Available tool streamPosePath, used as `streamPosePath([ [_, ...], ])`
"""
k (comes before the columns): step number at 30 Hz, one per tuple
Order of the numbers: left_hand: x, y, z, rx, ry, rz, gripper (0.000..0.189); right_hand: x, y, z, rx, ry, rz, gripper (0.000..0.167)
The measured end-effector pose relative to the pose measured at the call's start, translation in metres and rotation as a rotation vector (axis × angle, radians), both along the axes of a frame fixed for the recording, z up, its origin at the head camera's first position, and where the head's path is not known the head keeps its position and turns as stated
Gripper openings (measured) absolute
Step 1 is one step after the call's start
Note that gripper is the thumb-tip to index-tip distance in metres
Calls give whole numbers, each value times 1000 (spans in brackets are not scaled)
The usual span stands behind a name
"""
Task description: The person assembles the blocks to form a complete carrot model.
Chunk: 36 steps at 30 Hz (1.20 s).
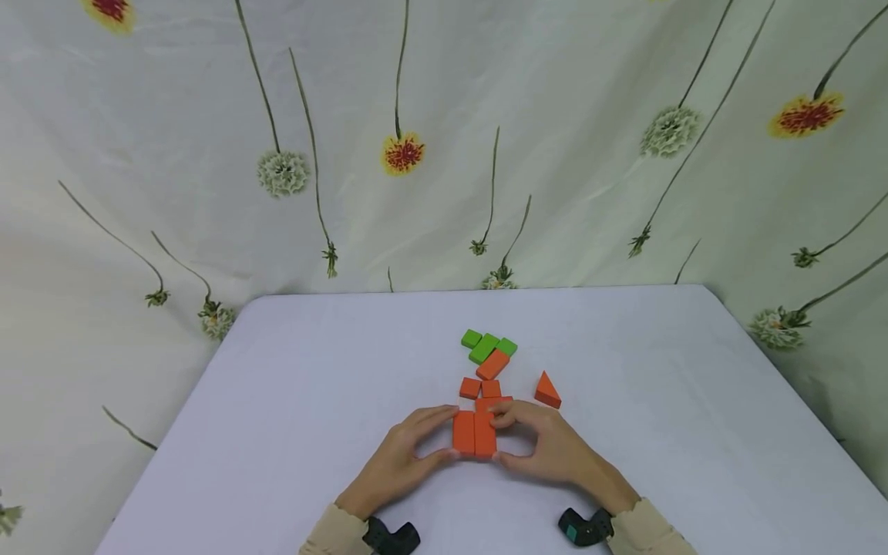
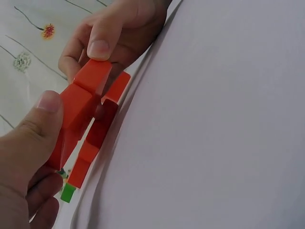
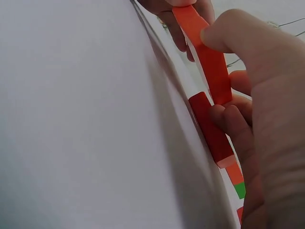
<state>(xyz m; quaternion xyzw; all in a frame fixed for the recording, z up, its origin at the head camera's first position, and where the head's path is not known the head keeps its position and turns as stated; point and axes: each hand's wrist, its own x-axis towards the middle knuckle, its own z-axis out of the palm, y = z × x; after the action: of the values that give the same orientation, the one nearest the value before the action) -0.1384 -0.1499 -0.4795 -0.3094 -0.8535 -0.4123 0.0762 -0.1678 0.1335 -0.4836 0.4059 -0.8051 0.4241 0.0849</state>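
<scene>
Two orange rectangular blocks are held side by side, long edges together, low over the table. My left hand (image 1: 405,455) pinches the left block (image 1: 463,433) between thumb and fingers. On the other side, my right hand (image 1: 558,447) grips the right block (image 1: 486,437) the same way. Both wrist views show a gap under the held pair (image 3: 212,62). Just beyond lies another orange block (image 1: 494,401), partly hidden by the right fingers. Two small orange blocks, left (image 1: 469,388) and right (image 1: 491,388), sit behind it.
Farther back, a slanted orange block (image 1: 493,364) touches a group of green blocks (image 1: 483,349). An orange triangular block (image 1: 547,391) lies apart to the right. The white-covered table (image 1: 312,370) ends at a flowered cloth (image 1: 569,193).
</scene>
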Motion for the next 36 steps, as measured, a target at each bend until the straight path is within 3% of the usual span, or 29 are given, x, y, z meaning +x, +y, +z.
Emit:
streamPosePath([
  [6, 0, 0, -3, 4, 7, -15, 61, 0, 2, -4, 6, 21, 23, 34],
  [13, -2, 2, -5, -29, -15, -4, 64, -2, 3, -5, 55, 22, -4, 35],
  [20, -2, 5, -5, -119, -11, 61, 64, -2, 3, -1, 148, 20, -59, 38],
  [27, -5, 10, -3, -232, 1, 116, 65, -5, 2, 1, 214, -71, -103, 39],
  [36, -4, 9, -9, -256, -7, 192, 66, -5, -4, -1, 224, -92, -114, 45],
])
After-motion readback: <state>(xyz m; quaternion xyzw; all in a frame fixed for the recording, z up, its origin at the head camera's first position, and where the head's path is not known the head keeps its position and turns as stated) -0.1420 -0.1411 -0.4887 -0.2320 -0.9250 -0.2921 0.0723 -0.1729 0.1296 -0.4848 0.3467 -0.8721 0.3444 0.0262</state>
